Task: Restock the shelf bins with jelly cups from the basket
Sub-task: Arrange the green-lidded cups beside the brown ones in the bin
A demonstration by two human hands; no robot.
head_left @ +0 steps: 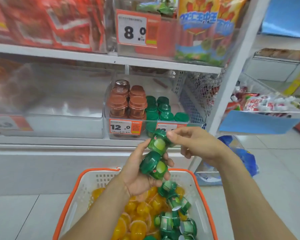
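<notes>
Jelly cups (155, 154) stacked in your hands, in front of the shelf bin (151, 108).
Your left hand (139, 175) grips two green cups; your right hand (192, 142) pinches the top one. Your basket (80, 193) below holds more green and orange cups.

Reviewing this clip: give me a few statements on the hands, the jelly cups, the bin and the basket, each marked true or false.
1. The left hand holds two green jelly cups. True.
2. The right hand rests on the basket rim. False: it is raised in front of the shelf, its fingers at the upper green cup.
3. The basket holds orange cups and green ones. True.
4. The clear bin holds only green cups. False: brown-red cups are stacked on its left side.
5. The bin's left price tag reads 12.0. True.
</notes>
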